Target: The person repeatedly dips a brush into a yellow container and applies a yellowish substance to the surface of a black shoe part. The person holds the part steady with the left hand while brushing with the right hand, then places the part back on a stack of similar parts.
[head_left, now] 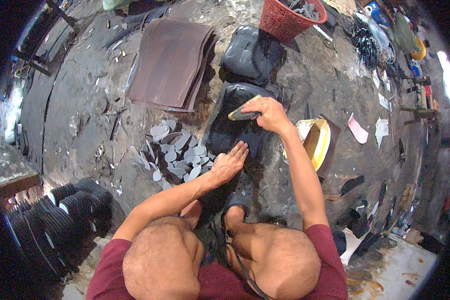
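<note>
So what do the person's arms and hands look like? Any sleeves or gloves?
No gloves: the left hand and the right hand are both bare. The forearms are bare too, with no watch or bands showing. No sleeves show on the arms; the dark red cloth at the bottom is shorts.

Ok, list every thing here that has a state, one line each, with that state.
left hand: open, flat on the black sheet.
right hand: shut on the brush.
brush: held, tipped down to the sheet.
black sheet: spread on the floor, pinned by the left hand.
brown sheets: stacked flat.
grey cut pieces: heaped loosely.
red basket: upright, filled.
yellow tin: open.
black soles: stacked in rows.
</note>
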